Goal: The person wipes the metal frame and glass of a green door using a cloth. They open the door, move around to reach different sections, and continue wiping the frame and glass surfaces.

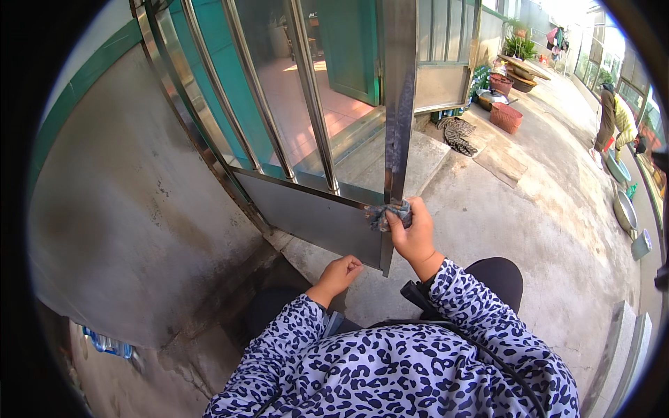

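A metal door (319,219) with steel bars (261,99) and a plain lower panel stands ajar in front of me. My right hand (415,232) grips a crumpled patterned cloth (391,214) and presses it around the door's free edge (400,120), just at the height where the bars end. Lower and to the left, my left hand (339,274) hovers near the panel's bottom edge. Its fingers are curled in, and nothing shows between them.
Behind the door, a concrete step (413,157) leads to a tiled room. A striped rag (457,136) lies on the ground beyond, near a red basket (506,117). A person (619,117) bends over a basin (618,166) at far right. A wall (120,209) stands left.
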`<move>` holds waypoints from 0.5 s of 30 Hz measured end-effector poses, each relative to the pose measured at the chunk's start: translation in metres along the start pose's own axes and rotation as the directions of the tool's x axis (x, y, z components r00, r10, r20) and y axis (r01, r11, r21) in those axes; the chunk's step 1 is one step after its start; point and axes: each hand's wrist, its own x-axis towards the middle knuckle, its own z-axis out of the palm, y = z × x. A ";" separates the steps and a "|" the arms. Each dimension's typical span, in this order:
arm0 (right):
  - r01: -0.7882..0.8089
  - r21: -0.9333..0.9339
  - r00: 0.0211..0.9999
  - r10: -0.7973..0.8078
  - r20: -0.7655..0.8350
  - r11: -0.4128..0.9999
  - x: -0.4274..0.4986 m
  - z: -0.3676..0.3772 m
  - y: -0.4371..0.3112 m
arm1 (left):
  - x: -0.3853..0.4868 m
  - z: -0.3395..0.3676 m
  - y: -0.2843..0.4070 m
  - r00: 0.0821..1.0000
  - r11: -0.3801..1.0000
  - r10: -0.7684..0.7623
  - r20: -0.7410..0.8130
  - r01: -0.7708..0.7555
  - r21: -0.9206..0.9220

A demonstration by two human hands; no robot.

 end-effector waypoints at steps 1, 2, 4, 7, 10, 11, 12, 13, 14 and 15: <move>0.014 -0.002 1.000 -0.014 -0.015 1.000 0.007 -0.002 -0.009 | -0.001 0.001 0.004 1.000 1.000 0.006 0.029 -0.006 0.007; 0.018 -0.001 0.999 -0.018 -0.028 1.000 0.013 -0.004 -0.019 | -0.002 0.001 0.007 0.999 1.000 0.010 0.052 -0.011 0.022; 0.049 -0.015 0.998 -0.050 -0.045 0.999 0.026 -0.006 -0.037 | -0.003 0.000 0.014 0.997 0.998 0.013 0.081 -0.018 0.062; 0.123 -0.061 0.991 -0.126 -0.044 0.990 0.043 -0.011 -0.062 | -0.004 -0.003 0.026 0.995 0.985 0.034 0.092 -0.049 0.164; 0.191 -0.106 0.980 -0.196 -0.037 0.976 0.062 -0.020 -0.086 | -0.005 -0.005 0.041 0.992 0.939 0.088 0.095 -0.114 0.325; 0.204 -0.116 0.977 -0.209 -0.039 0.972 0.069 -0.019 -0.093 | -0.005 -0.006 0.046 0.983 0.915 0.151 0.101 -0.177 0.363; 0.216 -0.128 0.974 -0.223 -0.039 0.968 0.074 -0.020 -0.100 | -0.007 -0.006 0.051 0.971 0.883 0.215 0.104 -0.238 0.404; 0.241 -0.127 0.968 -0.248 -0.041 0.962 0.079 -0.022 -0.107 | -0.007 -0.007 0.057 0.952 0.839 0.285 0.112 -0.304 0.451; 0.266 -0.128 0.961 -0.273 -0.041 0.955 0.083 -0.022 -0.114 | -0.009 -0.008 0.064 0.931 0.808 0.352 0.094 -0.352 0.472; 0.293 -0.129 0.953 -0.300 -0.039 0.947 0.087 -0.023 -0.121 | -0.009 -0.010 0.070 0.906 0.774 0.418 0.062 -0.391 0.499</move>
